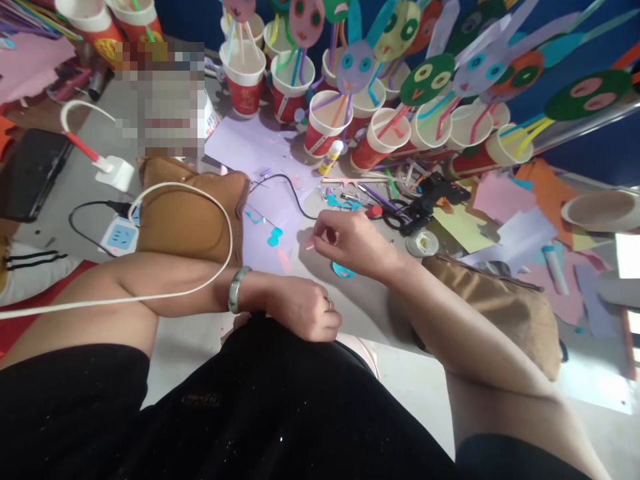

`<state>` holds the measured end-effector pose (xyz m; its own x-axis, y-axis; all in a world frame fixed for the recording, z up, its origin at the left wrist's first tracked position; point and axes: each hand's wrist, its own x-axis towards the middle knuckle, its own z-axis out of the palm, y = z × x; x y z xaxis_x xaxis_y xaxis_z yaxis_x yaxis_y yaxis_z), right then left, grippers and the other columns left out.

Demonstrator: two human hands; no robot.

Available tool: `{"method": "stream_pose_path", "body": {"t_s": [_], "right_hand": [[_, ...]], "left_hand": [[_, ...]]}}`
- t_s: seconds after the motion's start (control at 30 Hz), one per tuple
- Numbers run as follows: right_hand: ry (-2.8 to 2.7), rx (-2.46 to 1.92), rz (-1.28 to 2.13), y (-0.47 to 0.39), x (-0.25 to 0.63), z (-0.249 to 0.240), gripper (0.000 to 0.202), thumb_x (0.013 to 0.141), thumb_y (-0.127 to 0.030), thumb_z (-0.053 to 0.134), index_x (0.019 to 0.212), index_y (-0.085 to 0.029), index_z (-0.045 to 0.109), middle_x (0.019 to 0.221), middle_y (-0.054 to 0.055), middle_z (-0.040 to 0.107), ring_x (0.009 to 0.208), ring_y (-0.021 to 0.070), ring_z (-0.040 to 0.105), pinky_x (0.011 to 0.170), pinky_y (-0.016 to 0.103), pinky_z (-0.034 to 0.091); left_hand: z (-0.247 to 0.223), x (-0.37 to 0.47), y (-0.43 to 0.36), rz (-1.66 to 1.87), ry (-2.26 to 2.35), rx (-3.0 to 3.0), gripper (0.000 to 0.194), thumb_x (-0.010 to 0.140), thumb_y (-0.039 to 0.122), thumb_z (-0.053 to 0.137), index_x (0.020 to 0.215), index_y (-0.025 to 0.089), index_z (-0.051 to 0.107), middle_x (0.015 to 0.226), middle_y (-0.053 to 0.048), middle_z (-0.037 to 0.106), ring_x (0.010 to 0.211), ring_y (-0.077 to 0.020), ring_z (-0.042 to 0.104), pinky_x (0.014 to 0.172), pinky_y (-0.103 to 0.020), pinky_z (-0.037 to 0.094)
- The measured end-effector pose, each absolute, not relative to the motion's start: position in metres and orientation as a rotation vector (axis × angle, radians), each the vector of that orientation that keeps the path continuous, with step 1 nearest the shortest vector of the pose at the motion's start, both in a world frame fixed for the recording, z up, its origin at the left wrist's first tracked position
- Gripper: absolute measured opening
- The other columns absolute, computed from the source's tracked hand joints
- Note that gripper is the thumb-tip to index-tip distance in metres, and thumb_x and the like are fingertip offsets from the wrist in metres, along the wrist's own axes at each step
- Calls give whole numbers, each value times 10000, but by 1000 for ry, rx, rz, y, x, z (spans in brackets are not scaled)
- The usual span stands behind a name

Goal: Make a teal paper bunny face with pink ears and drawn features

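My left hand is closed in a loose fist at the table's front edge, a ring on one finger and a bangle at the wrist; whatever it may hold is hidden. Over the tabletop, my right hand pinches a small pink piece between thumb and fingertip. Just below that hand lies a round blue paper piece. Left of it, small teal cutouts rest on a purple sheet.
Red-and-white cups with paper animal heads on straws line the back. A brown cushion, power strip and white cable are at left. Black scissors, a glue stick, coloured paper and a brown pouch lie to the right.
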<state>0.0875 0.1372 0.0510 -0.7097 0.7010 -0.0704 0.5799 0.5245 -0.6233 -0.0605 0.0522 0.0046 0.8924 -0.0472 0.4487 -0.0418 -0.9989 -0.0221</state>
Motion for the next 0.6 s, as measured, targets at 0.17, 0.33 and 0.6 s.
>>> {"method": "stream_pose_path", "body": {"t_s": [0.17, 0.33, 0.6], "right_hand": [[-2124, -1049, 1595, 128, 99, 56, 53, 821, -236, 644, 834, -194, 613, 701, -16, 689, 540, 90, 483, 534, 239, 344], [-2274, -879, 1897, 129, 86, 55, 185, 861, -198, 589, 982, -169, 726, 755, 3, 747, 629, 113, 583, 621, 244, 425], [-2750, -1167, 1220, 121, 42, 41, 227, 837, -113, 586, 987, -174, 746, 933, 41, 757, 798, 149, 618, 715, 263, 394]], "left_hand": [[9, -60, 49, -903, 145, -2960, 216, 870, 58, 571, 705, 189, 618, 646, 10, 589, 503, -101, 519, 477, -268, 364], [13, -60, 48, -1012, 311, -2893, 271, 866, 32, 547, 646, 182, 595, 663, 4, 611, 504, -87, 509, 462, -244, 359], [9, -62, 45, -869, 271, -2972, 235, 892, 81, 530, 733, 193, 660, 715, -13, 649, 508, -95, 507, 470, -253, 369]]}}
